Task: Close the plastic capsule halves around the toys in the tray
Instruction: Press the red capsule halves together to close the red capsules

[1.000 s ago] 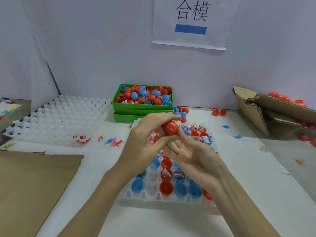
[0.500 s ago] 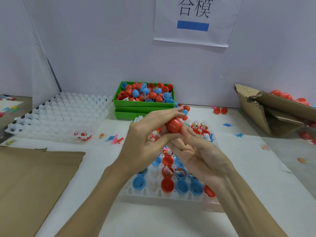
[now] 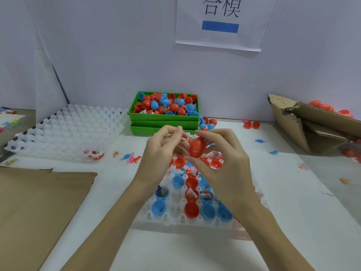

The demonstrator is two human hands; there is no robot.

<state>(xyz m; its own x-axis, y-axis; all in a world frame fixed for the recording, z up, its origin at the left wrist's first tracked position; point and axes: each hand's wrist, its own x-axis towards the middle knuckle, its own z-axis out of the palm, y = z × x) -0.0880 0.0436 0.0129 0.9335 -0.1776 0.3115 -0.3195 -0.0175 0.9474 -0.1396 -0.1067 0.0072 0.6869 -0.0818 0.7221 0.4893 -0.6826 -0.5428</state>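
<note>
Red egg-shaped plastic capsule [image 3: 197, 147] sits above the far end of the white plastic tray [image 3: 175, 220], long axis near-upright. Right hand [image 3: 220, 163] pinches it end to end; left hand [image 3: 160, 151], fingers loosely curled, holds nothing visible beside it.

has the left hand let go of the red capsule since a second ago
Yes: left hand has drawn leftward off the red capsule, judged against the green box; right hand holds it.

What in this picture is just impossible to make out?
- Head view: whether the red capsule is snapped fully shut; the right hand covers its seam.
- What the left hand pinches, if anything: blurred.
- The far cells of the tray: hidden behind both hands.
- The cardboard box: cut off by the right edge.
</note>
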